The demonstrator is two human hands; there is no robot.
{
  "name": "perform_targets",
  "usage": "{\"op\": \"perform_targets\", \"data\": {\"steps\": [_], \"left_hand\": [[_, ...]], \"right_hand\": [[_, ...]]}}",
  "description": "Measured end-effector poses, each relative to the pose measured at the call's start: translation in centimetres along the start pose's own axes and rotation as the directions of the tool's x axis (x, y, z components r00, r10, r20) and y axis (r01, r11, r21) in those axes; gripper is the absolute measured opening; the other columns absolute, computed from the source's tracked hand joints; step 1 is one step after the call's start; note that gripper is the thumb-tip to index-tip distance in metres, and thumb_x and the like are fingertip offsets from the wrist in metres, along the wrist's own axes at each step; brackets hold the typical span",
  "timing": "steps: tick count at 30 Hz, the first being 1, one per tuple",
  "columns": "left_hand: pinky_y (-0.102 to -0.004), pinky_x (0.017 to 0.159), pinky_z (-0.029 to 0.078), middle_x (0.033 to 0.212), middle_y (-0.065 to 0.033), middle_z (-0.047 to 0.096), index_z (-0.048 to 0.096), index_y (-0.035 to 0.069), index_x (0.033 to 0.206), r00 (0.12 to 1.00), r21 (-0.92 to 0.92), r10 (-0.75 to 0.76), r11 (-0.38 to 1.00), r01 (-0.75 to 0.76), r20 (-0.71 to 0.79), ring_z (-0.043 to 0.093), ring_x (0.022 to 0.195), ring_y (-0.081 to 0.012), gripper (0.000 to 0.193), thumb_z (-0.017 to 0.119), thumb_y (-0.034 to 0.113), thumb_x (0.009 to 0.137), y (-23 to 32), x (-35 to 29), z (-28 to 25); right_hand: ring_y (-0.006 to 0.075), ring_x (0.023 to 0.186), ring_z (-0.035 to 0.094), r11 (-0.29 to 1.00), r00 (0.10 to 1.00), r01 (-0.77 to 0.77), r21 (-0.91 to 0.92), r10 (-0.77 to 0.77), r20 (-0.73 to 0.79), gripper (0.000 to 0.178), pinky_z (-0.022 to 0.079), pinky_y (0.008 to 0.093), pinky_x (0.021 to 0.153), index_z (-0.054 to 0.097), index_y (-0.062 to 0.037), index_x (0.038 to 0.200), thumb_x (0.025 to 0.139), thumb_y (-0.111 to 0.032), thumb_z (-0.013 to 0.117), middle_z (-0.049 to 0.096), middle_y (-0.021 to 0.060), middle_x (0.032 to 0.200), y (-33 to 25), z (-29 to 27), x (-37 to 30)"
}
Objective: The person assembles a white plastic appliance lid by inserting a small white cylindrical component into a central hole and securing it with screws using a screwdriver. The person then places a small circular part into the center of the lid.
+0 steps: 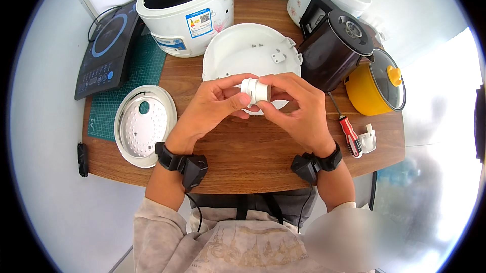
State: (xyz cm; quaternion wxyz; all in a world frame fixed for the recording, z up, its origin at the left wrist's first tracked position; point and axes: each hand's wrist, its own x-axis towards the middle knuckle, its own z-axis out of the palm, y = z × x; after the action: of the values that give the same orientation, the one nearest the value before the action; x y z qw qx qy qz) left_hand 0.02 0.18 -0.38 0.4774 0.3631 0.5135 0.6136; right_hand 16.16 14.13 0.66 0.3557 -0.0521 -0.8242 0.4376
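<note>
Between my two hands is a small white cylindrical plastic part point(256, 91) with a ridged collar and a brownish-grey end. My left hand point(223, 100) pinches its collar side, thumb toward me. From the other side, my right hand point(296, 102) grips the end with thumb and fingertips. The part is held over the near edge of a round white lid shell point(238, 45). Inside that shell lie several small screws point(257, 45) and a small white plastic plate point(278, 58). My fingers hide some of the part's underside.
A white rice cooker body point(177, 25) stands behind left, near a black induction cooktop point(104, 50) on a green cutting mat point(147, 65). A perforated inner lid point(147, 144) lies left. Rightward are a dark kettle point(329, 45), yellow pot point(362, 91), red-handled screwdriver point(349, 134) and white plastic piece point(369, 140).
</note>
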Motion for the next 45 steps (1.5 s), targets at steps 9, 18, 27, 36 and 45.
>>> {"op": "perform_targets", "data": {"steps": [9,18,27,36,45], "left_hand": [[-0.0264,0.074,0.060,0.108,-0.0116,0.072,0.057,0.000,0.138,1.000,0.058,-0.014,0.998,0.012,0.027,0.071,0.088,-0.0160,0.047,0.064,0.027,0.100,0.6,-0.3,0.1],[-0.0257,0.073,0.060,0.104,-0.0101,0.071,0.059,-0.001,0.134,0.996,0.004,-0.078,0.997,0.078,0.037,0.071,0.082,-0.0153,0.044,0.058,0.030,0.103,0.9,-0.4,0.4],[-0.0264,0.072,0.060,0.103,-0.0086,0.070,0.061,-0.001,0.131,0.999,-0.020,-0.040,0.999,0.040,0.033,0.068,0.079,-0.0123,0.039,0.058,0.025,0.102,0.7,-0.5,0.9],[-0.0248,0.066,0.054,0.091,-0.0037,0.063,0.056,0.005,0.122,1.000,-0.003,-0.006,1.000,0.006,0.007,0.060,0.073,-0.0104,0.036,0.045,0.034,0.106,-0.1,-0.2,2.0],[-0.0230,0.049,0.039,0.075,-0.0030,0.048,0.048,0.008,0.103,0.997,0.181,-0.062,0.981,0.067,-0.038,0.047,0.053,-0.0092,0.045,0.027,0.048,0.108,-1.0,-0.5,2.4]], "right_hand": [[0.0195,0.082,0.072,0.997,0.997,0.013,-0.070,-0.008,0.074,0.036,0.061,0.0290,0.071,0.069,-0.0025,0.113,0.079,-0.004,0.080,0.070,0.0099,0.101,-0.4,-0.6,0.1],[0.0180,0.074,0.071,0.990,0.997,0.071,-0.122,-0.067,0.041,0.033,0.058,0.0288,0.062,0.067,-0.0018,0.109,0.080,-0.011,0.081,0.071,0.0097,0.095,-0.6,-0.2,-0.1],[0.0057,0.058,0.063,0.927,0.950,-0.304,0.220,0.278,0.138,0.033,0.050,0.0215,0.053,0.050,-0.0033,0.099,0.085,-0.014,0.077,0.068,0.0065,0.071,-1.3,0.2,-0.5],[0.0064,0.052,0.055,0.770,0.833,-0.549,0.326,0.473,0.287,0.026,0.041,0.0220,0.046,0.048,-0.0035,0.098,0.092,-0.017,0.070,0.065,0.0059,0.068,-1.9,-0.4,0.4],[0.0074,0.058,0.054,0.927,0.907,-0.371,0.054,0.349,0.235,0.028,0.042,0.0234,0.053,0.051,-0.0039,0.095,0.091,-0.021,0.072,0.058,0.0044,0.063,-0.9,0.1,0.0]]}}
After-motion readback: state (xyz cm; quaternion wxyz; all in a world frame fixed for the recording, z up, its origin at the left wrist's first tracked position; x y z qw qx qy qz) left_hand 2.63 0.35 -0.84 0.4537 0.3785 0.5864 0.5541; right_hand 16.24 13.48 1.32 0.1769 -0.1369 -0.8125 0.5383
